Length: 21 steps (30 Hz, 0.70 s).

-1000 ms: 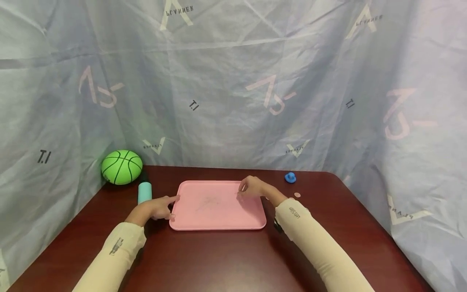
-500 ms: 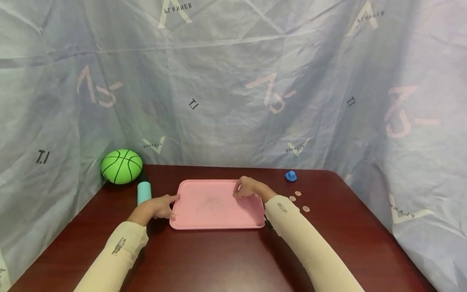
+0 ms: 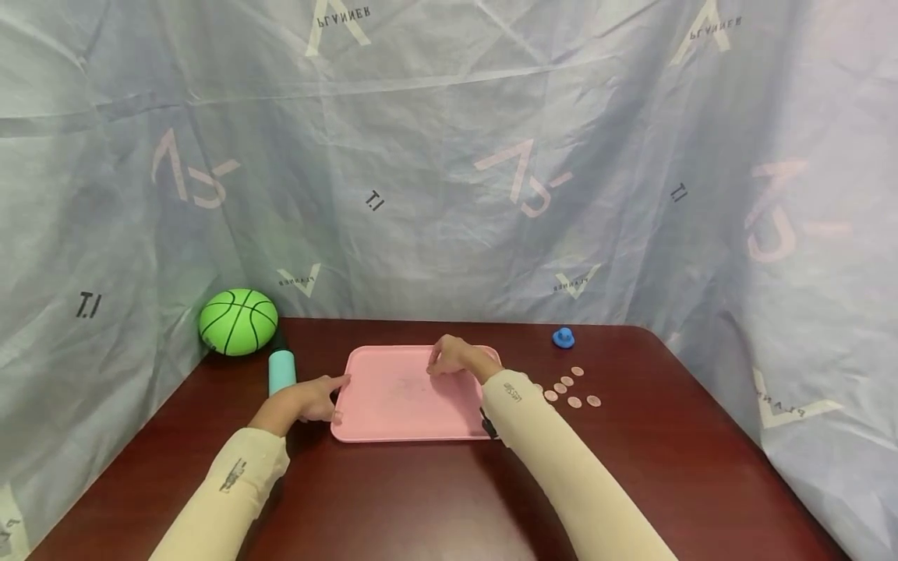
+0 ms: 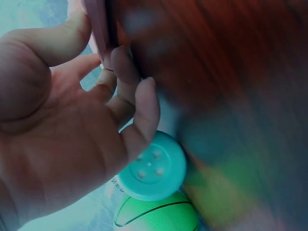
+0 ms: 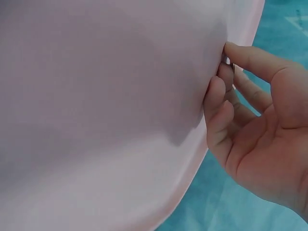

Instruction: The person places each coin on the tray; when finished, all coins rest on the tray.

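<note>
A pink tray lies on the dark wooden table. My left hand grips its left rim; in the left wrist view the thumb is on one side of the tray edge and fingertips are on the other. Over the far middle of the tray is my right hand, fingers bent and fingertips at the tray surface. Its thumb and forefinger pinch a small, thin, dark-edged piece, mostly hidden by the fingertips. A faint grey smudge marks the tray.
Several pale, coin-like discs lie scattered right of the tray, some partly behind the right sleeve. A small blue hat-shaped thing sits behind them. A turquoise bottle and a green basketball are at the left, near the grey curtain.
My right hand has moved left across the tray, still pinching. More of the discs show as the right forearm shifts left. The left hand stays at the tray's left rim.
</note>
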Tool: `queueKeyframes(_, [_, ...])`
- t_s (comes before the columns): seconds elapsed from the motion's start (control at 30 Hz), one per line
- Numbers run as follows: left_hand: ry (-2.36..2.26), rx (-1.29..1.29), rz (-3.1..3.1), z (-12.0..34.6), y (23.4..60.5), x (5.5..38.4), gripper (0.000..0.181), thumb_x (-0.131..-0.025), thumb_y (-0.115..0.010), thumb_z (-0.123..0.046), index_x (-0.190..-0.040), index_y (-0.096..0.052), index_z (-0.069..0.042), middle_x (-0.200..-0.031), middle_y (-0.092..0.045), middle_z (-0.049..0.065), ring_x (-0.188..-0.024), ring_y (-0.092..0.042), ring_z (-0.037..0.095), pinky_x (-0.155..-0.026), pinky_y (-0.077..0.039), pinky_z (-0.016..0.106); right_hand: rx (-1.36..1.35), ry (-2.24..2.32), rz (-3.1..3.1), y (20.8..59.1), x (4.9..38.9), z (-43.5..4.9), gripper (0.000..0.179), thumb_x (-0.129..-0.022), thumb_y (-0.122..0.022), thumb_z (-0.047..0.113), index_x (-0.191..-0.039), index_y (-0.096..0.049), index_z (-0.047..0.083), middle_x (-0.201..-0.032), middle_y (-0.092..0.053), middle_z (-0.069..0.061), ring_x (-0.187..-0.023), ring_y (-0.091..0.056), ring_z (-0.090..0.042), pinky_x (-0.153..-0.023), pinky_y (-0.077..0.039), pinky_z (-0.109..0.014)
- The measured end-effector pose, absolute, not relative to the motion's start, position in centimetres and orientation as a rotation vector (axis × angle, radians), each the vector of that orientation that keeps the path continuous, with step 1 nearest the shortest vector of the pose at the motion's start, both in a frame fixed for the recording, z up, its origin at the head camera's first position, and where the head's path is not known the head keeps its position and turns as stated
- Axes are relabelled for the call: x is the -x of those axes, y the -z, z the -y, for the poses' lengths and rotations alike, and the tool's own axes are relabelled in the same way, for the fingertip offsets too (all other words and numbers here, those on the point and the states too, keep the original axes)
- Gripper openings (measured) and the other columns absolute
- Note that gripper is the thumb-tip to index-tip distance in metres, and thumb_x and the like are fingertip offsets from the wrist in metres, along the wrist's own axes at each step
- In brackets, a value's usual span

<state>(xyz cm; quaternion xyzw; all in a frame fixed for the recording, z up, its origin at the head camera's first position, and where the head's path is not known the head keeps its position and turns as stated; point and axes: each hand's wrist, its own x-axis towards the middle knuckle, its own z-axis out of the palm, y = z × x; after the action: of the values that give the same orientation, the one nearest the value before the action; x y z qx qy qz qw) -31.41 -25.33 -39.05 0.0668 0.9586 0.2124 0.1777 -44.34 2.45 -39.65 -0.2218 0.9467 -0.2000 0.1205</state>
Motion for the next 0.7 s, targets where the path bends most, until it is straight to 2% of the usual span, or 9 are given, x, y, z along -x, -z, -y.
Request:
queueKeyframes(0.1, [-0.620, -0.224, -2.715, 25.5, 39.4, 31.5, 0.082, -0.084, -0.075, -0.011, -0.154, -0.031, -0.003, -0.150, -0.028, 0.037, -0.122, -0.045, 0.042, -0.088, -0.048, 0.047, 0.636, 0.616, -2.776, 40.1, 44.4, -1.4, 0.012, -0.084, -0.078, 0.024, -0.088, -0.075, 0.013, -0.076, -0.066, 0.006, -0.075, -0.054, -0.009, -0.069, -0.044, -0.023])
queueKeyframes(0.23, [-0.628, -0.246, -2.730, 25.5, 39.3, 31.7, 0.081, -0.084, -0.073, -0.010, -0.154, -0.032, -0.002, -0.150, -0.028, 0.037, -0.135, -0.036, 0.046, -0.106, -0.035, 0.055, 0.638, 0.641, -2.804, 40.0, 44.6, -0.3, 0.013, -0.084, -0.078, 0.025, -0.087, -0.075, 0.013, -0.084, -0.067, 0.004, -0.079, -0.054, -0.011, -0.073, -0.045, -0.025])
queueKeyframes(0.43, [-0.629, -0.260, -2.722, 25.5, 39.5, 31.9, 0.081, -0.085, -0.073, -0.011, -0.154, -0.031, -0.001, -0.151, -0.028, 0.037, -0.137, -0.033, 0.046, -0.108, -0.032, 0.056, 0.621, 0.725, -2.802, 40.4, 44.6, 1.1, 0.015, -0.083, -0.079, 0.026, -0.087, -0.077, 0.012, -0.087, -0.069, 0.004, -0.082, -0.056, -0.010, -0.075, -0.047, -0.025])
queueKeyframes(0.7, [-0.607, -0.250, -2.729, 25.4, 39.3, 31.8, 0.081, -0.087, -0.071, -0.014, -0.155, -0.029, -0.003, -0.152, -0.027, 0.036, -0.140, -0.031, 0.046, -0.110, -0.030, 0.055, 0.571, 0.817, -2.785, 40.4, 44.5, 3.1, 0.014, -0.083, -0.079, 0.023, -0.087, -0.075, 0.010, -0.082, -0.068, 0.004, -0.076, -0.056, -0.010, -0.070, -0.047, -0.025])
